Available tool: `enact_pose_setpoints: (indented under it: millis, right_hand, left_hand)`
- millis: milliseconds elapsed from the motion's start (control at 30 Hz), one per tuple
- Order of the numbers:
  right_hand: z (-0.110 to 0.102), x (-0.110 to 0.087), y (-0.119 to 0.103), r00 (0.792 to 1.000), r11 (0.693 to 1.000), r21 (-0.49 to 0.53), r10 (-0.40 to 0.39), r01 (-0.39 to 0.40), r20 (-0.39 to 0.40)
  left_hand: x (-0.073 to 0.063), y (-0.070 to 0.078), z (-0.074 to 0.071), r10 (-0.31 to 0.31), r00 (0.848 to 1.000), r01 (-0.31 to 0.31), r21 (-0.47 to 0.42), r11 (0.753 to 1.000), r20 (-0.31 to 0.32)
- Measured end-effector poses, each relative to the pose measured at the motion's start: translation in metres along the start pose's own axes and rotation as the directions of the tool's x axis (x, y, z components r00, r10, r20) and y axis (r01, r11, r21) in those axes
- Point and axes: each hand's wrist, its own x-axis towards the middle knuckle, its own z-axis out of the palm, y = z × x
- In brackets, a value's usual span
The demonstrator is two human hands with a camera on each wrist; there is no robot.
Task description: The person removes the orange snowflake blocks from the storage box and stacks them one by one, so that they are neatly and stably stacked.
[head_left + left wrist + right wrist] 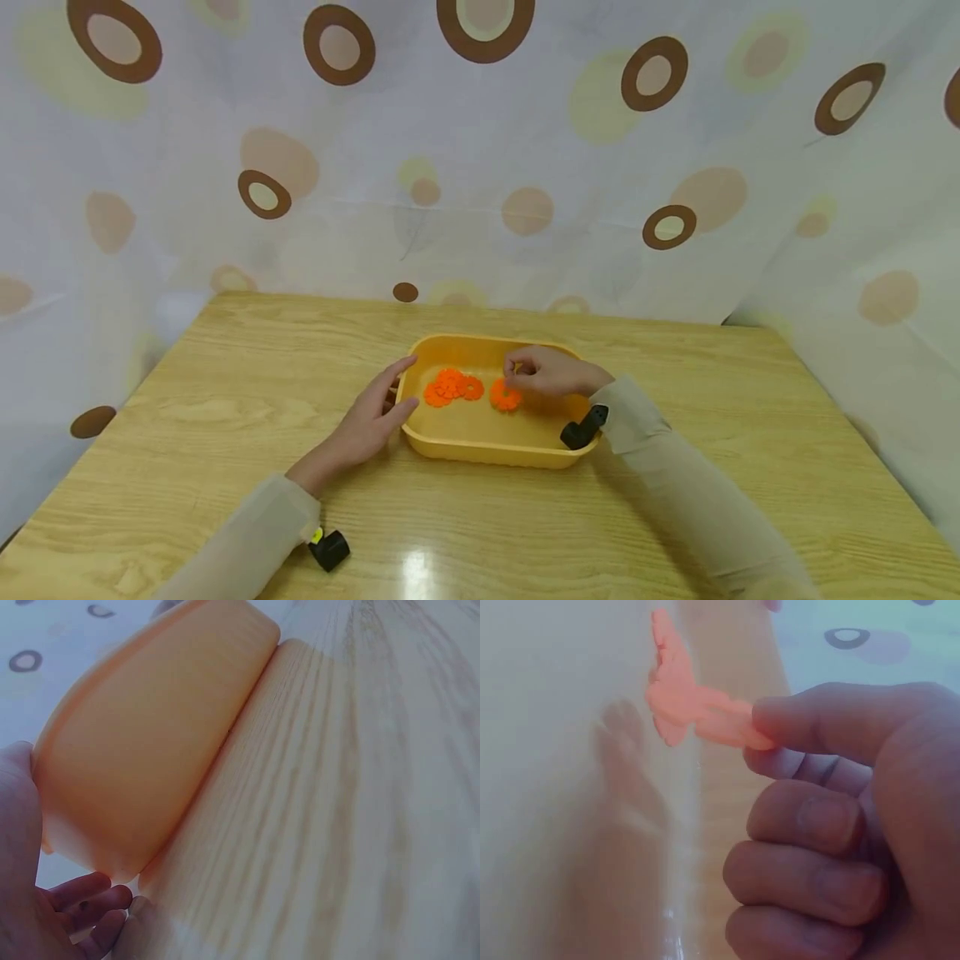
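An orange plastic tray with raised walls stands on the table. My left hand holds its left end, with the thumb and index finger at the rim. In the left wrist view the left hand is beside the tray's outer wall, other fingers bent near its end. Over the tray's right half, my right hand pinches an orange notched disc between thumb and index finger. The right wrist view shows that pinched disc edge-on, its other fingers curled. Several more notched discs overlap in the tray's left half.
The wooden table extends around the tray. A patterned cloth hangs behind and at both sides. Black wrist cameras sit on the left sleeve and the right sleeve, the right one over the tray's front right corner.
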Motion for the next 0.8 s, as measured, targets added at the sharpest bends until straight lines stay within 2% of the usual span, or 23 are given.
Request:
enact_pose_setpoints:
  millis: [167, 400, 500, 633, 800]
  right_hand:
    - [0.000, 0.000, -0.001, 0.999, 1.000, 0.007, -0.005, 0.005, -0.041]
    - [-0.003, -0.001, -0.002, 0.986, 1.000, 0.003, -0.010, 0.010, -0.168]
    - [-0.003, -0.002, -0.003, 0.969, 1.000, -0.006, -0.023, 0.023, -0.244]
    - [-0.005, -0.003, -0.006, 0.930, 1.000, -0.003, -0.028, 0.029, -0.366]
    - [-0.011, -0.007, -0.010, 0.906, 1.000, 0.007, -0.006, 0.010, -0.424]
  left_hand:
    - [-0.002, 0.000, 0.000, -0.011, 1.000, 0.011, -0.008, 1.000, -0.003]
    - [-0.001, -0.001, 0.001, -0.011, 1.000, 0.011, -0.001, 1.000, -0.003]
    - [-0.002, -0.001, 0.002, -0.017, 1.000, 0.017, 0.003, 1.000, -0.001]
    - [-0.002, 0.000, 0.002, -0.011, 1.000, 0.011, 0.012, 1.000, -0.004]
    - [-0.002, 0.001, 0.003, -0.001, 1.000, 0.001, 0.015, 1.000, -0.012]
